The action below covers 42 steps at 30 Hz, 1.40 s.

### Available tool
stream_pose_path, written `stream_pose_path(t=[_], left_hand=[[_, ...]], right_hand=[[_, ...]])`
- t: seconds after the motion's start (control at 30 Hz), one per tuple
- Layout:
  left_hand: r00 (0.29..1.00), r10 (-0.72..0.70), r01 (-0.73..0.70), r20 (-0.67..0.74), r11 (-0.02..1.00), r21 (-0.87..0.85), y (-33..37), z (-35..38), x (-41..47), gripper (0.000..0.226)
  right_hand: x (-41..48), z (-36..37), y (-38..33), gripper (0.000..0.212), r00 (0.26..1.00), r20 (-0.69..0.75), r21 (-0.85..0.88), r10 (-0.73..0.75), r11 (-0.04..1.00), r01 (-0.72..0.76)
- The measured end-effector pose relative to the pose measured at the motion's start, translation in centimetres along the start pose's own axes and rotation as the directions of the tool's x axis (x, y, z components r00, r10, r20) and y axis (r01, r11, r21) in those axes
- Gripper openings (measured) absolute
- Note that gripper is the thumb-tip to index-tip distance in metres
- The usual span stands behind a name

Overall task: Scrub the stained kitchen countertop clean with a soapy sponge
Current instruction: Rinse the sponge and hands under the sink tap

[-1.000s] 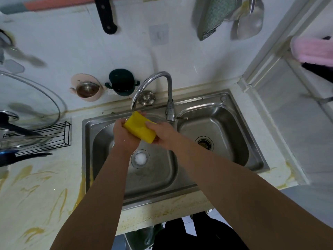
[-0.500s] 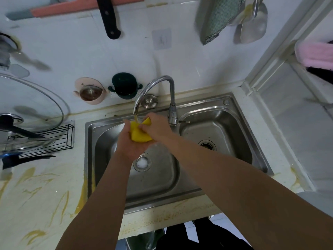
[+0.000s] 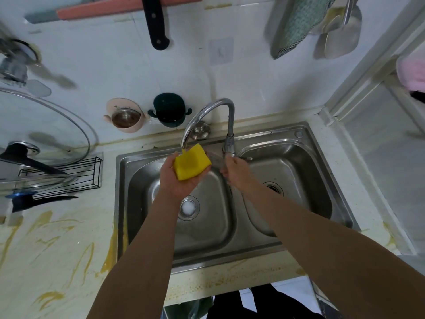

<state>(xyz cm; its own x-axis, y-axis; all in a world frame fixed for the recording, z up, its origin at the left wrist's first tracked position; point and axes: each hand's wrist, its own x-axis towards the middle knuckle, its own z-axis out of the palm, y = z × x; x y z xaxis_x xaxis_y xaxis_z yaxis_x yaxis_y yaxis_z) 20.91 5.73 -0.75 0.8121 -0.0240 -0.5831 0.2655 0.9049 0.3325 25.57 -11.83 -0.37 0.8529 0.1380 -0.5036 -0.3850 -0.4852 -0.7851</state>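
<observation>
A yellow sponge (image 3: 192, 165) lies in my upturned left hand (image 3: 178, 178), which holds it right under the spout of the chrome faucet (image 3: 208, 111), above the left sink basin (image 3: 207, 226). My right hand (image 3: 234, 172) is off the sponge, up against the faucet's handle (image 3: 229, 147); it is blurred and its grip does not show. The pale countertop (image 3: 57, 245) left of the sink carries yellow-brown streaks, and so does the front ledge (image 3: 230, 284).
A double steel sink with a right basin (image 3: 287, 180) fills the middle. At the left are a wire rack (image 3: 69, 173), a glass lid (image 3: 46, 125) and black pan handles. Two small cups (image 3: 125, 118) hang on the wall, with a knife (image 3: 156, 24) and cloth (image 3: 296, 24) above.
My right hand has let go of the sponge and moved right to the faucet handle. My left hand has turned palm up with the unfolded sponge under the spout.
</observation>
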Motion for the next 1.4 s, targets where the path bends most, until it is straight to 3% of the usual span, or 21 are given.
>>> stream_pose_path(t=[0.07,0.23,0.37,0.47,0.57,0.67,0.87,1.03,1.17,1.27,1.4], left_hand=[[0.998,-0.037,0.037,0.042,0.999,-0.017,0.1,-0.1,0.4,0.046],[0.988,-0.079,0.076,0.134,0.997,0.031,1.4,-0.4,0.4,0.063],[0.989,-0.145,0.141,0.017,0.979,0.149,3.3,-1.1,0.0,0.058],[0.992,-0.116,0.123,-0.041,0.960,0.251,4.2,-1.7,-0.7,0.052],[0.996,-0.069,0.081,-0.059,0.968,0.236,4.0,-2.1,-1.0,0.058],[0.997,-0.054,0.062,-0.050,0.984,0.165,2.8,-1.8,-0.3,0.046],[0.986,-0.112,0.103,0.124,0.992,0.074,0.4,-0.9,1.8,0.055],[0.928,-0.231,0.219,0.293,0.973,0.074,0.6,-0.9,3.3,0.073],[0.912,-0.281,0.251,0.300,0.959,0.134,1.6,-1.1,3.7,0.081],[0.912,-0.300,0.268,0.280,0.952,0.147,2.1,-0.5,3.1,0.071],[0.946,-0.303,0.283,0.116,0.945,0.162,2.2,0.6,3.4,0.042]], right_hand=[[-0.2,-1.4,1.8,0.043,0.996,0.024,0.073,0.088,0.993,-0.089],[-1.4,-4.1,4.2,0.030,0.979,0.047,0.154,0.197,0.967,-0.202],[-1.9,-5.4,5.2,0.030,0.971,0.041,0.153,0.237,0.958,-0.241],[-1.7,-5.3,5.8,0.028,0.966,0.046,0.157,0.255,0.953,-0.259],[-1.7,-4.6,6.0,0.027,0.961,0.067,0.152,0.270,0.949,-0.277],[-2.1,-4.1,6.2,0.025,0.955,0.087,0.180,0.283,0.938,-0.295],[-3.3,-4.2,7.9,0.024,0.944,0.084,0.182,0.319,0.926,-0.329],[-3.6,-5.9,9.6,0.025,0.933,0.047,0.154,0.357,0.920,-0.360],[-3.1,-7.1,10.2,0.023,0.933,0.033,0.139,0.360,0.922,-0.361],[-2.6,-6.9,9.1,0.021,0.941,0.031,0.127,0.337,0.933,-0.338],[-1.0,-5.7,7.3,0.021,0.954,0.050,0.173,0.295,0.939,-0.299]])
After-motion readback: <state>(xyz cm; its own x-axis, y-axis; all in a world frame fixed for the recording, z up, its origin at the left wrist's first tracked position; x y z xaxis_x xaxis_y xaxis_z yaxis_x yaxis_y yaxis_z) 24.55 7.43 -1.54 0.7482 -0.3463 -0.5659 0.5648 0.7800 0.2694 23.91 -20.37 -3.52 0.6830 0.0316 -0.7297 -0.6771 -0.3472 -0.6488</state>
